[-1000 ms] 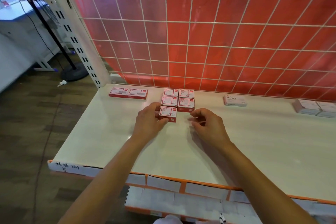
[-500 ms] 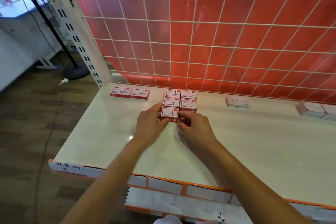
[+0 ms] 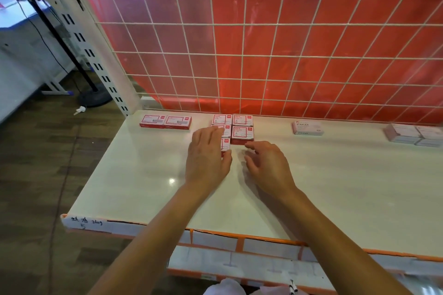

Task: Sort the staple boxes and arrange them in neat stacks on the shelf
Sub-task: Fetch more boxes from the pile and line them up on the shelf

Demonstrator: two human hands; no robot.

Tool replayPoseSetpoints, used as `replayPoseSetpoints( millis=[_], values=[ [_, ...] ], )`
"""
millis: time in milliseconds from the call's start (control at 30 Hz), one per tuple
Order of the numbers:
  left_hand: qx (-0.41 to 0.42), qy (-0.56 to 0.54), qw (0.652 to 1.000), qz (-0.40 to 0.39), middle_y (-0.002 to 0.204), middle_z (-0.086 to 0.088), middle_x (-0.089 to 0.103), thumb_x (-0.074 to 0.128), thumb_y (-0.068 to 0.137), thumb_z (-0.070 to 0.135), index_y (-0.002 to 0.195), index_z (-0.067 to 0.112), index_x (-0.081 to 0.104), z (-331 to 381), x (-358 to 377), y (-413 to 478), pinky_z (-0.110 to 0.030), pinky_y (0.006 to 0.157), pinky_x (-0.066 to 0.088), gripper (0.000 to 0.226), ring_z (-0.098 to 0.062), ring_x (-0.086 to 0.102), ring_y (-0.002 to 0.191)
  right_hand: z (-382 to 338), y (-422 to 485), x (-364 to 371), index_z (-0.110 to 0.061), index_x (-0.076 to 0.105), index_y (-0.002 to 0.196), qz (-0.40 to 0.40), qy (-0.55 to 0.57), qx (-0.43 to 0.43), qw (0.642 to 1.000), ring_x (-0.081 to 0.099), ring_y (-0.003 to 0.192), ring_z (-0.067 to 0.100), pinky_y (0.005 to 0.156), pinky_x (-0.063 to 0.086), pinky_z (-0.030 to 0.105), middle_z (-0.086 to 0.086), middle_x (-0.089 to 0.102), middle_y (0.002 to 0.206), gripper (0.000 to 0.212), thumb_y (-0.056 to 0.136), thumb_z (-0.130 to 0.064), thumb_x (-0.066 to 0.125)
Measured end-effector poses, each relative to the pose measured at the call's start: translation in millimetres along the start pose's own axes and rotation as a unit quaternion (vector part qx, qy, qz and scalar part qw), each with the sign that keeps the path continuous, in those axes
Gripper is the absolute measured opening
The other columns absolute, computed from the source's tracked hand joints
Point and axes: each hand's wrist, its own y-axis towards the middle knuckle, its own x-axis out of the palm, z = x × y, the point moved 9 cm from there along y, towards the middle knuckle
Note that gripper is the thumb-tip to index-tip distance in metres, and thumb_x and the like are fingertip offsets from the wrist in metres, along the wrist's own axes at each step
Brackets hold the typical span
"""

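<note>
My left grip [image 3: 207, 155] lay flat, fingers straight, on the red staple boxes [image 3: 242, 128] at the back of the shelf [image 3: 143, 175]. My right grip [image 3: 268, 165] hung loose beside them, holding nothing. 2 other boxes [image 3: 165, 122] sat further left.

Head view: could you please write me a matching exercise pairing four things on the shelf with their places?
Things:
1. white STAPLES box
2. pair of red boxes
3. pale boxes
4. left hand

Places:
a. far right end of the shelf
b. lying on the red block in the middle
c. back left corner
d. alone, right of the red block

Pairs: 1-d, 2-c, 3-a, 4-b
</note>
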Motion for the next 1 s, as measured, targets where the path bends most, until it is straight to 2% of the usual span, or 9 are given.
replayPoseSetpoints(
  millis=[167, 333, 367, 467, 633, 733, 900, 1000],
  values=[
    [0.075, 0.031, 0.996, -0.025, 0.129, -0.010, 0.057, 0.073, 0.081, 0.029, 0.127, 0.011, 0.058, 52, 25, 1, -0.043, 0.105, 0.039, 0.051, -0.031, 0.050, 0.123, 25, -13, -26, -0.019, 0.058, 0.127, 0.034, -0.065, 0.000, 0.997, 0.049, 0.119, 0.018, 0.105, 0.034, 0.027, 0.001, 0.058, 0.130, 0.036, 0.094, -0.032, 0.053],
    [0.153, 0.029, 0.984, -0.088, 0.151, -0.005, 0.037, 0.054, 0.095, 0.031, 0.143, 0.017, 0.041, 122, 56, -5, -0.036, 0.115, 0.013, 0.052, -0.026, 0.028, 0.142, 66, -30, -62, -0.013, 0.061, 0.124, 0.074, -0.095, 0.013, 0.993, 0.051, 0.120, 0.025, 0.105, 0.035, 0.034, 0.008, 0.059, 0.129, 0.036, 0.092, -0.029, 0.058],
    [0.163, 0.025, 0.981, -0.099, 0.153, -0.004, 0.034, 0.053, 0.096, 0.031, 0.145, 0.018, 0.039, 135, 63, -6, -0.036, 0.116, 0.014, 0.052, -0.025, 0.026, 0.143, 76, -34, -70, -0.012, 0.061, 0.123, 0.084, -0.101, 0.018, 0.991, 0.052, 0.119, 0.027, 0.104, 0.037, 0.036, 0.009, 0.060, 0.127, 0.036, 0.091, -0.028, 0.060],
    [0.207, 0.023, 0.972, -0.108, 0.149, -0.006, 0.040, 0.061, 0.091, 0.026, 0.141, 0.015, 0.045, 183, 75, -9, -0.038, 0.113, 0.025, 0.054, -0.027, 0.035, 0.139, 111, -47, -100, -0.010, 0.064, 0.117, 0.114, -0.123, 0.037, 0.985, 0.056, 0.113, 0.030, 0.097, 0.044, 0.041, 0.011, 0.064, 0.121, 0.034, 0.086, -0.025, 0.065],
    [0.255, 0.021, 0.954, -0.156, 0.159, 0.002, 0.017, 0.042, 0.100, 0.033, 0.151, 0.022, 0.022, 271, 113, -20, -0.032, 0.118, 0.007, 0.055, -0.019, 0.011, 0.147, 179, -75, -158, -0.007, 0.067, 0.110, 0.136, -0.145, 0.072, 0.977, 0.060, 0.105, 0.034, 0.086, 0.049, 0.043, 0.013, 0.067, 0.112, 0.034, 0.078, -0.017, 0.072],
    [0.284, 0.017, 0.943, -0.169, 0.159, 0.002, 0.016, 0.040, 0.101, 0.033, 0.151, 0.022, 0.021, 327, 134, -29, -0.032, 0.118, 0.007, 0.055, -0.019, 0.011, 0.147, 224, -93, -193, -0.006, 0.066, 0.111, 0.149, -0.151, 0.096, 0.972, 0.059, 0.105, 0.036, 0.086, 0.049, 0.043, 0.014, 0.066, 0.113, 0.035, 0.078, -0.016, 0.070],
    [0.326, 0.002, 0.927, -0.185, 0.157, 0.000, 0.024, 0.042, 0.099, 0.029, 0.149, 0.019, 0.027, 412, 172, -46, -0.032, 0.116, 0.013, 0.053, -0.021, 0.018, 0.145, 295, -121, -248, -0.010, 0.057, 0.127, 0.168, -0.151, 0.149, 0.963, 0.047, 0.122, 0.030, 0.099, 0.037, 0.039, 0.010, 0.056, 0.130, 0.040, 0.088, -0.021, 0.057],
    [0.348, -0.010, 0.917, -0.194, 0.151, -0.005, 0.036, 0.051, 0.095, 0.025, 0.145, 0.014, 0.037, 459, 193, -57, -0.036, 0.112, 0.024, 0.053, -0.027, 0.029, 0.140, 333, -138, -278, -0.010, 0.058, 0.124, 0.184, -0.157, 0.168, 0.956, 0.049, 0.118, 0.031, 0.096, 0.040, 0.039, 0.009, 0.058, 0.127, 0.039, 0.087, -0.020, 0.057]
  ],
)
